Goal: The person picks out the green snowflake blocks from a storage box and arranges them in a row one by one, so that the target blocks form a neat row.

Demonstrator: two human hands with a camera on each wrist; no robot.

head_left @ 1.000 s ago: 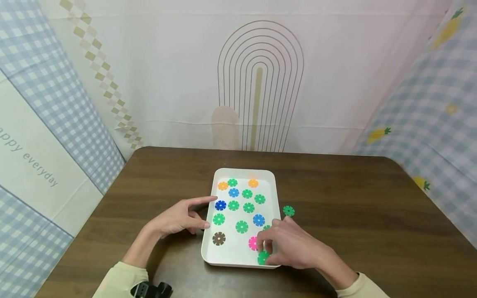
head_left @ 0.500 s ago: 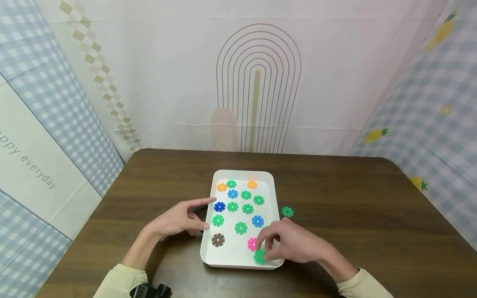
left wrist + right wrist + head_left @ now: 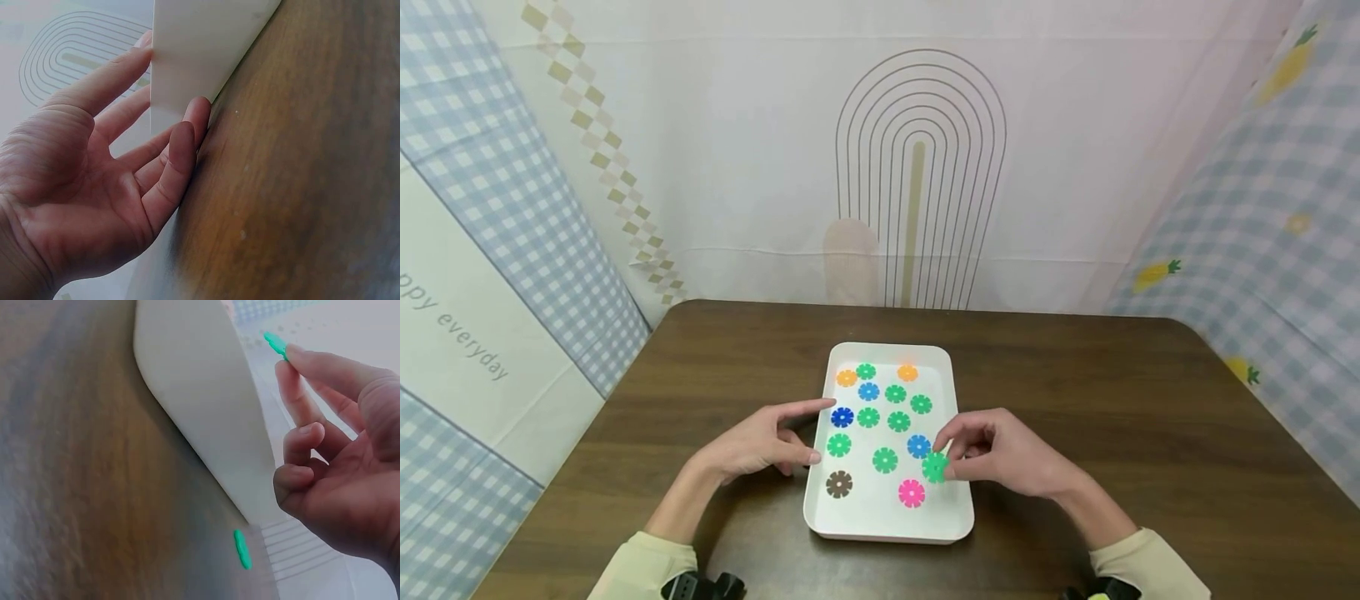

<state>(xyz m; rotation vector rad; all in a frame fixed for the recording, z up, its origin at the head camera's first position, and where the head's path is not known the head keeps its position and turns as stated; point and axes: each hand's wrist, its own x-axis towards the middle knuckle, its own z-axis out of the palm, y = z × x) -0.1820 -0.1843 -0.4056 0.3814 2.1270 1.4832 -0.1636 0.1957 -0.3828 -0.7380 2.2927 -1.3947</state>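
Note:
A shallow white tray [image 3: 868, 521] holds several notched, snowflake-shaped plastic discs, mostly green, such as the green disc [image 3: 885, 460]. At its left rim is my left hand [image 3: 763, 442]. Thumb and forefinger reach over the rim while the loosely curled other fingers meet the outer wall, as the left wrist view shows. Over the tray's right side, my right hand [image 3: 1011, 454] pinches a green snowflake disc [image 3: 935, 467] between thumb and fingertips. Near that disc lies a blue disc [image 3: 919, 447]; a pink disc [image 3: 912, 493] is closer to the front.
The brown wooden table [image 3: 1075, 375] extends around the tray. One loose green disc [image 3: 242, 550] lies on the table beside the tray, seen in the right wrist view and hidden behind my right hand in the head view. A patterned cloth [image 3: 760, 150] hangs behind the table.
My right hand has moved from the tray's front right corner farther back along its right side, carrying the green snowflake disc. The pink disc is now uncovered. My left hand stays put.

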